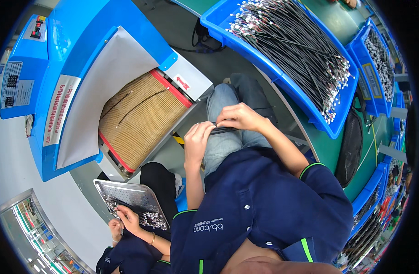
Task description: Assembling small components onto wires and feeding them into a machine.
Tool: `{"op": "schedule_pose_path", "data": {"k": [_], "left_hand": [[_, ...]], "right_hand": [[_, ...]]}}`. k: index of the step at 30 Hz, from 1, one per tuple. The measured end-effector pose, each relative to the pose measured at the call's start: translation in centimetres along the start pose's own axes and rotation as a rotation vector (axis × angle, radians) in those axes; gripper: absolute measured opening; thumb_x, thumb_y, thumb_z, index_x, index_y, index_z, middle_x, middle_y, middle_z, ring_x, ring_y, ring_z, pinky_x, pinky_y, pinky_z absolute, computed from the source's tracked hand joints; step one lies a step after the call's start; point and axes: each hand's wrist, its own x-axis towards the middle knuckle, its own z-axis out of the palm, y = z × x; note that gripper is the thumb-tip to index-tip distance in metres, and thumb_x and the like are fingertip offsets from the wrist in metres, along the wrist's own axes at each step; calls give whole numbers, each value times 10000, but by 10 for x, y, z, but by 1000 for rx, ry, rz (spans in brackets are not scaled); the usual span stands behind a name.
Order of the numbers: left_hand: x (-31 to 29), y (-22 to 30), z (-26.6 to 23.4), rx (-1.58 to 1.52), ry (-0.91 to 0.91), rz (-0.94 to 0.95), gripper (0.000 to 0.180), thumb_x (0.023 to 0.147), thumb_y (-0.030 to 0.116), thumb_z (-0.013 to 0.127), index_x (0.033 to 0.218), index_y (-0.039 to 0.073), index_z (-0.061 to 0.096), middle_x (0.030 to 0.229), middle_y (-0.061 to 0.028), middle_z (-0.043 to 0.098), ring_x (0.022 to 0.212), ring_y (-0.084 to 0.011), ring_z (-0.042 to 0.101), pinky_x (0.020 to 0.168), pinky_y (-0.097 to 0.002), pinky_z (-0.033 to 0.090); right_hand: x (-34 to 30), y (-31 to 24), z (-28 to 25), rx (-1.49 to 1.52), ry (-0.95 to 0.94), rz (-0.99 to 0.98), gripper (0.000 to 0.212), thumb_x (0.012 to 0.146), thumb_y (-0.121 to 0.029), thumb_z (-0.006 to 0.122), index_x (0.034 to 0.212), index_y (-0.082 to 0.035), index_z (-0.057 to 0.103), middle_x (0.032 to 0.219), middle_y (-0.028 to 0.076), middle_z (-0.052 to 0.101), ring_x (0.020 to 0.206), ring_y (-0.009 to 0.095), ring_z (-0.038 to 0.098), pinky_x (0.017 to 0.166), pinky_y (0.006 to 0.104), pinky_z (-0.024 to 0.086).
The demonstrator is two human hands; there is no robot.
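Grasping a bundle of black cables [224, 130] at dead centre, over the jeans [221, 153], pinched in the fingers of both left hand [196, 140] and right hand [238, 117]. Could shed strands to the floor if pinched too loosely; could crease them if squeezed or bent too hard. Might also snag on the mesh conveyor belt [143, 134], at 9 to 10 o'clock, if swung that way; likely to tangle if laid across the heap in the blue bin [269, 77] at 1 to 2.

For writing: at 9 o'clock, on the blue machine [77, 50], a white sticker [62, 110] in red Chinese characters; farther out, a data plate [12, 84], too small to read. At 11, a red arrow [182, 82]. At 6, inverted white lettering [208, 226] on the navy shirt [282, 201].
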Motion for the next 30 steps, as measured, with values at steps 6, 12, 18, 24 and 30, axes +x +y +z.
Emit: {"op": "schedule_pose_path", "data": {"k": [6,12,18,24,30], "left_hand": [[0,-1,4,88,52,80,89,788,46,693,862,5,664,816,-96,657,716,-223,636,637,-307,504],[4,-2,8,139,46,174,130,784,37,694,907,16,661,866,-101,655,773,-240,630,676,-324,508],[2,-5,6,99,56,217,148,761,9,702,902,20,661,854,-97,652,791,-243,627,676,-330,507],[3,-8,6,118,37,227,160,736,-19,700,885,20,658,838,-93,646,771,-245,617,664,-333,502],[1,-8,11,115,46,219,178,720,-29,701,882,23,652,832,-88,637,774,-246,609,666,-337,495]], "right_hand": [[0,3,-1,63,27,-5,113,789,-109,678,882,-45,673,828,88,639,730,274,634,645,331,502],[-1,6,2,37,71,-12,126,783,-99,682,896,-43,672,843,87,642,747,272,637,672,332,512],[-1,8,2,92,56,-12,142,791,-92,679,919,-32,665,852,99,644,769,268,641,684,336,514],[-5,12,3,111,34,11,152,797,-96,678,934,-32,665,861,99,646,771,269,641,679,335,513],[-6,11,2,50,75,-21,143,793,-102,684,921,-41,664,848,87,640,741,274,634,658,340,510]]}}
